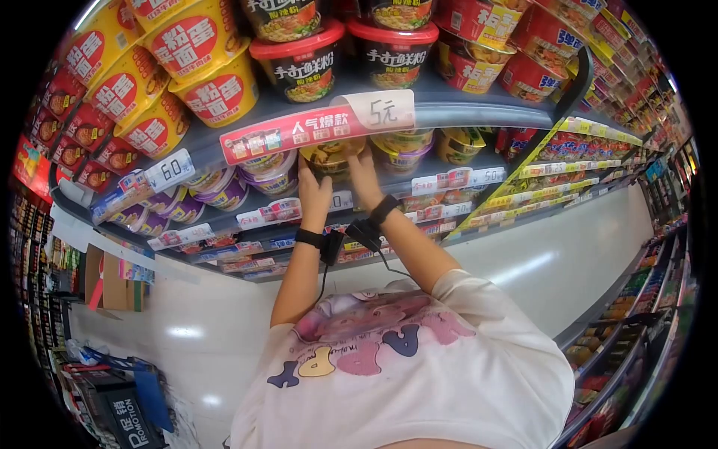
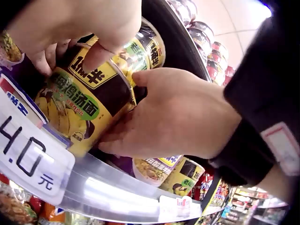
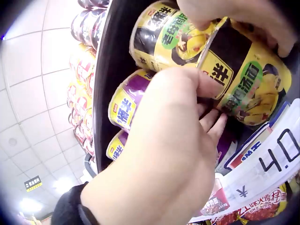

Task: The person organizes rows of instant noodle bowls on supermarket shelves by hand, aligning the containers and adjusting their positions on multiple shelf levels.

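Both hands grip a yellow-and-black instant noodle bowl (image 2: 65, 110) at the front of a shelf, one at each side. The left hand (image 1: 314, 196) is at its left side; in the right wrist view its thumb lies on the rim and its fingers (image 3: 213, 124) bend against the side. The right hand (image 1: 365, 179) holds the opposite side, with its thumb at the rim in the left wrist view. A similar yellow bowl (image 3: 164, 40) sits directly behind. Purple noodle bowls (image 1: 271, 178) stand to the left. The held bowl is partly covered by the hands in the head view.
The shelf edge carries a 4.0 price tag (image 2: 28, 154) right below the bowl. Overhead, another shelf edge with a red price sign (image 1: 292, 136) holds black bowls (image 1: 305, 67) and yellow tubs (image 1: 217, 93). A cardboard box (image 1: 112, 280) stands at left on the floor.
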Tool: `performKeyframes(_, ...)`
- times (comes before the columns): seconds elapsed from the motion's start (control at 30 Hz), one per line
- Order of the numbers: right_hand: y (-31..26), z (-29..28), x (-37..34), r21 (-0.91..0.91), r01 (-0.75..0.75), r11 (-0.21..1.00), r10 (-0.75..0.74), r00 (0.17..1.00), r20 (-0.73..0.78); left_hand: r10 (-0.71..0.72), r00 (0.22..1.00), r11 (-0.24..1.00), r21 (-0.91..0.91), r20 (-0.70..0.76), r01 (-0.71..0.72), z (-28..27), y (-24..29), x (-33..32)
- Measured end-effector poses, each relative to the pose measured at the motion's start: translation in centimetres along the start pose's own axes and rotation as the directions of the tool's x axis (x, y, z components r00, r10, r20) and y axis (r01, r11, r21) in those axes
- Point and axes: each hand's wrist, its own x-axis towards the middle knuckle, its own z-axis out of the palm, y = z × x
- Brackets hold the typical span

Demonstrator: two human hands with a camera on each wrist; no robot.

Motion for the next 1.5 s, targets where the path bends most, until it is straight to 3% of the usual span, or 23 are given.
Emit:
performKeyframes(0.1,0.1,0.0,0.1,-0.032,0.038,0.999,-0.039,0.998,-0.042,0.213,0.975,0.977,-0.007,-0.066,-0.214,0.2,0.9,-0.6)
performKeyframes(0.23,-0.7,-0.6,-0.2,-0.178,0.098,0.979,-0.109,0.993,-0.054,0.169,0.985,0.979,-0.111,-0.033,-0.172,-0.1,2.0,-1.8)
performKeyframes(0.3,-0.7,-1.3,-0.1,-0.228,0.065,0.972,-0.075,0.996,-0.036,0.133,0.991,0.984,-0.124,0.005,-0.131,-0.2,1.9,-2.3)
performKeyframes(0.4,-0.7,-1.5,0.0,-0.276,0.045,0.960,-0.058,0.998,-0.037,0.211,0.977,0.974,-0.072,-0.038,-0.213,0.2,1.7,-3.3)
performKeyframes(0.53,-1.9,-1.8,-0.4,-0.298,0.102,0.949,-0.112,0.994,-0.016,0.203,0.979,0.976,-0.079,-0.024,-0.204,0.1,1.5,-3.4)
performKeyframes(0.63,-1.9,-2.2,0.0,-0.316,0.026,0.948,-0.020,1.000,0.022,0.200,0.980,0.976,-0.082,-0.020,-0.201,0.0,1.7,-3.4)
performKeyframes(0.83,-2.3,-2.2,-0.2,-0.431,0.003,0.902,0.007,1.000,0.020,0.183,0.983,0.981,-0.057,-0.027,-0.185,-0.1,1.6,-3.4)
performKeyframes(1.13,-2.6,-3.2,-0.7,-0.343,0.112,0.933,-0.072,0.989,0.126,0.193,0.979,0.974,-0.109,-0.065,-0.199,0.1,1.5,-4.0)
performKeyframes(1.2,-3.7,-4.0,-3.3,-0.524,0.183,0.832,-0.137,0.983,0.125,0.165,0.982,0.967,-0.180,-0.087,-0.179,-0.5,2.4,-4.5)
performKeyframes(1.23,-5.0,-4.3,-3.8,-0.606,0.216,0.766,-0.173,0.976,0.129,0.190,0.975,0.965,-0.160,-0.118,-0.208,-1.0,3.3,-4.2)
performKeyframes(1.33,-8.3,-5.0,-4.3,-0.558,0.347,0.754,-0.277,0.938,0.209,0.265,0.948,0.957,-0.076,-0.174,-0.282,-2.5,5.5,-4.1)
performKeyframes(1.37,-8.8,-4.7,-3.9,-0.516,0.304,0.801,-0.241,0.952,0.187,0.300,0.938,0.950,-0.031,-0.171,-0.310,-2.7,6.3,-3.2)
performKeyframes(1.4,-9.5,-4.2,-3.4,-0.541,0.282,0.793,-0.194,0.957,0.215,0.339,0.926,0.940,0.014,-0.168,-0.342,-2.6,6.8,-2.1)
performKeyframes(1.43,-10.2,-3.7,-2.8,-0.565,0.263,0.782,-0.149,0.959,0.240,0.259,0.954,0.965,-0.007,-0.151,-0.263,-2.4,6.9,-1.2)
performKeyframes(1.5,-9.6,-2.8,-1.7,-0.600,0.284,0.748,-0.117,0.946,0.301,0.326,0.928,0.945,0.086,-0.182,-0.315,-1.8,7.2,0.6)
